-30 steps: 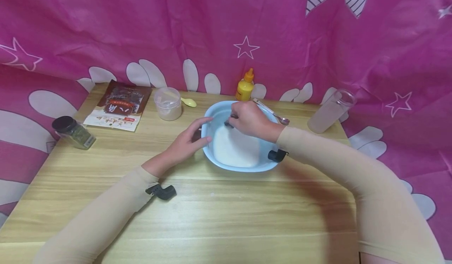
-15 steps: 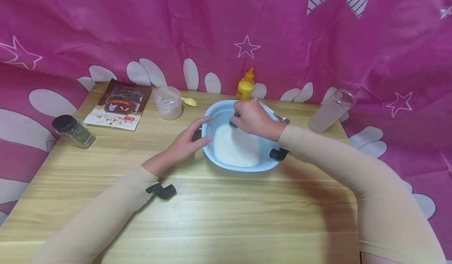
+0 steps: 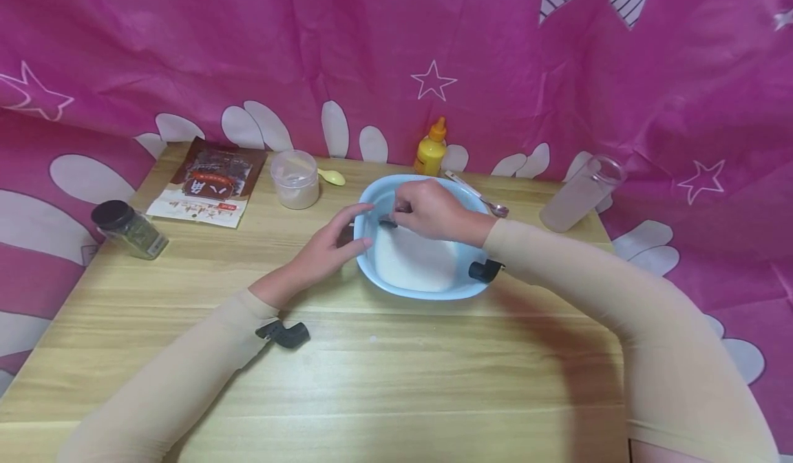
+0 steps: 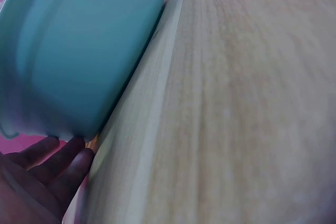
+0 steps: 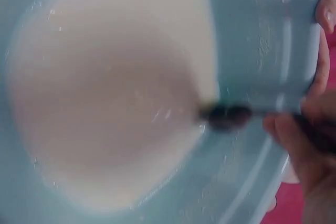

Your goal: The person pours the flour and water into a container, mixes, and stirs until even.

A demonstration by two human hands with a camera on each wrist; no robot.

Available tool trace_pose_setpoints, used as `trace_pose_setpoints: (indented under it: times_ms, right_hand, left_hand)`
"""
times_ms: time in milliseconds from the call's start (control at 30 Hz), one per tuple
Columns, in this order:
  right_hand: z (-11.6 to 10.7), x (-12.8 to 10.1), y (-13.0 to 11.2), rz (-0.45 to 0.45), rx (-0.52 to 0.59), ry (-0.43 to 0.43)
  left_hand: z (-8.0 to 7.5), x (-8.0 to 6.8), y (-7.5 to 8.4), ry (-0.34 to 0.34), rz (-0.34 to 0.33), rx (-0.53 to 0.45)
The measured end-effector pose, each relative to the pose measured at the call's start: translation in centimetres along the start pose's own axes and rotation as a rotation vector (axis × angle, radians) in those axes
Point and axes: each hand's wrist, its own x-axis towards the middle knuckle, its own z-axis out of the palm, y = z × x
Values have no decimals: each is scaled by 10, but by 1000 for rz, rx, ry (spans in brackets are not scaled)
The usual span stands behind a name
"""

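Observation:
A light blue bowl (image 3: 424,293) with white liquid (image 3: 414,265) in it stands on the wooden table (image 3: 384,373). My right hand (image 3: 434,210) reaches over the bowl and pinches a small dark spoon (image 3: 388,223). In the right wrist view the spoon's tip (image 5: 226,116) sits at the edge of the white liquid (image 5: 105,93), near the bowl's wall (image 5: 262,40). My left hand (image 3: 328,248) rests against the bowl's left side, index finger and thumb fairly straight. The left wrist view shows its fingers (image 4: 50,163) beside the bowl's outer wall (image 4: 79,51).
Behind the bowl stand a yellow squeeze bottle (image 3: 431,150) and a metal spoon (image 3: 483,198). A clear glass (image 3: 579,195) is at the back right. A lidded plastic tub (image 3: 295,179), pale spoon (image 3: 332,177), brown packet (image 3: 207,184) and spice jar (image 3: 127,230) lie left. Pink curtain surrounds the table.
My right hand has carried the dark spoon leftward through the liquid, from the bowl's back middle toward its left wall. The left hand stays on the bowl.

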Motion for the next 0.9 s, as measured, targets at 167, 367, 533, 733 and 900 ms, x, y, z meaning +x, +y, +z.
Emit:
trace_pose_setpoints:
  times_ms: [167, 367, 533, 733, 900]
  right_hand:
    - [-7, -1, 1, -52, 56, -62]
    - [-8, -1, 5, 145, -43, 15]
    - [-12, -5, 3, 316, -101, 54]
    - [-9, -4, 5, 276, -52, 91]
    - [-4, -1, 9, 153, 82, 63]
  left_hand:
    - [-1, -1, 1, 8, -1, 0]
    - [-1, -1, -1, 5, -13, 11]
    - [0, -1, 1, -1, -13, -1]
    - [0, 0, 1, 0, -21, 17]
    - [0, 0, 1, 2, -16, 14]
